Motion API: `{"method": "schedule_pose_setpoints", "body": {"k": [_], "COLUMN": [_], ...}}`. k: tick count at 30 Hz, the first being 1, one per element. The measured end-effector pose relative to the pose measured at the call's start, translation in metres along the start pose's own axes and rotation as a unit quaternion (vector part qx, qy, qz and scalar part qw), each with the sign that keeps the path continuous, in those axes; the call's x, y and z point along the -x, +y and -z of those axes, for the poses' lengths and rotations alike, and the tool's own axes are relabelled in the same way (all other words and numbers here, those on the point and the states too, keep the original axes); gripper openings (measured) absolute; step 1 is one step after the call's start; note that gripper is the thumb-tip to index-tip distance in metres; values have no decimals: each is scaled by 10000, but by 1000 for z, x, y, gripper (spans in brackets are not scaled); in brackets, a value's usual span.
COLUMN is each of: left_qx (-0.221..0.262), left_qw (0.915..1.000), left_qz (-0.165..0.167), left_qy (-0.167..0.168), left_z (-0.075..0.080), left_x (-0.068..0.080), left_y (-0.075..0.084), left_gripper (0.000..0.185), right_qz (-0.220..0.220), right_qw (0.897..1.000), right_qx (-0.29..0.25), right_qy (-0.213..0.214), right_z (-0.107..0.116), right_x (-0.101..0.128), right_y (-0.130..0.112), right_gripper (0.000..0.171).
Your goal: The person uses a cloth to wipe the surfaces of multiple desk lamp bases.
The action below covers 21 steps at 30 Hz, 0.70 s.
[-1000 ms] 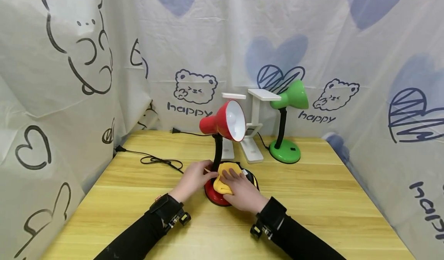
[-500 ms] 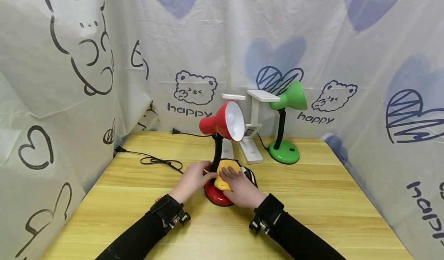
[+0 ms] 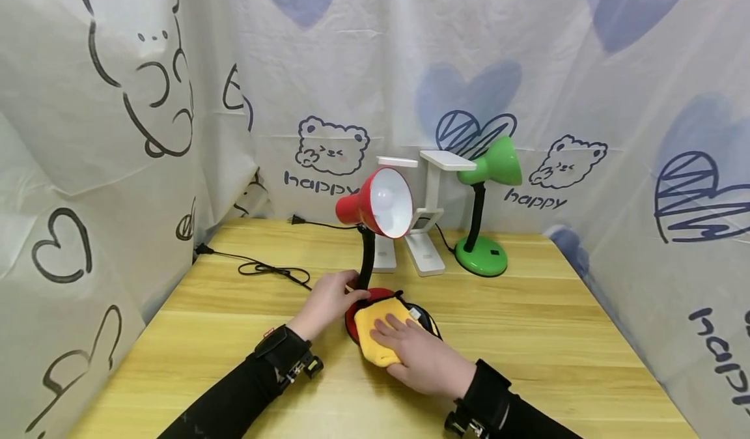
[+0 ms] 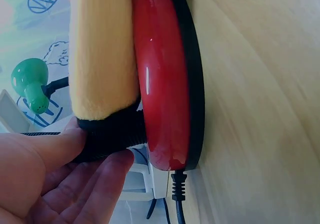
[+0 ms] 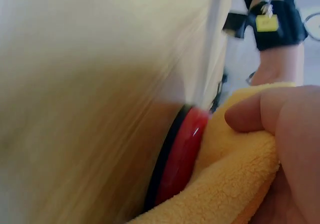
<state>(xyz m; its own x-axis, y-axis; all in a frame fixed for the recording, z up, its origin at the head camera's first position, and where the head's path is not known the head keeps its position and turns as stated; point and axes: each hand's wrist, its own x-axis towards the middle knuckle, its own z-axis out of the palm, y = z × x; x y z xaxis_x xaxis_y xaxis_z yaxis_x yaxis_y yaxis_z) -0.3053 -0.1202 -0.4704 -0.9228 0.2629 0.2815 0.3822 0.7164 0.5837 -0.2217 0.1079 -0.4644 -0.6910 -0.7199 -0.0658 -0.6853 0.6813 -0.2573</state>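
Observation:
A red desk lamp (image 3: pixel 375 203) stands mid-table on a round red base (image 3: pixel 351 313) with a black neck (image 3: pixel 367 256). My left hand (image 3: pixel 336 294) grips the foot of that neck; in the left wrist view my thumb and fingers (image 4: pixel 100 184) close round the black neck (image 4: pixel 112 136) above the red base (image 4: pixel 167 93). My right hand (image 3: pixel 391 329) presses flat on a yellow cloth (image 3: pixel 372 325) draped over the near right part of the base. The right wrist view shows that cloth (image 5: pixel 235 184) under my fingers (image 5: pixel 260 111), lying over the base's rim (image 5: pixel 182 159).
A green lamp (image 3: pixel 489 165) and two white folding lamps (image 3: pixel 430 217) stand at the back. A black cord with plug (image 3: pixel 263 269) lies on the wooden table (image 3: pixel 527 335) at the left. Printed fabric walls (image 3: pixel 117 133) close in three sides.
My right hand has slid the yellow cloth from near the neck toward me, over the base's front edge. My left hand keeps its hold on the neck.

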Motion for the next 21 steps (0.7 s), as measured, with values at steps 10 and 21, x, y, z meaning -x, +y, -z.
{"method": "schedule_pose_setpoints", "body": {"k": [10,21], "left_qx": [72,131], "left_qw": [9998,9994], "left_qz": [103,32], "left_qy": [-136,-323], "left_z": [4,8], "left_x": [1,3], "left_y": [1,3], "left_gripper": [12,8], "right_qz": [902,1003], "right_qw": [9862,9715], "right_qx": [1372,2076], "right_qy": [214,557], "right_z": [-11,-16], "right_x": [-23,-49], "right_y": [-30,-34], "right_gripper": [57,51]}}
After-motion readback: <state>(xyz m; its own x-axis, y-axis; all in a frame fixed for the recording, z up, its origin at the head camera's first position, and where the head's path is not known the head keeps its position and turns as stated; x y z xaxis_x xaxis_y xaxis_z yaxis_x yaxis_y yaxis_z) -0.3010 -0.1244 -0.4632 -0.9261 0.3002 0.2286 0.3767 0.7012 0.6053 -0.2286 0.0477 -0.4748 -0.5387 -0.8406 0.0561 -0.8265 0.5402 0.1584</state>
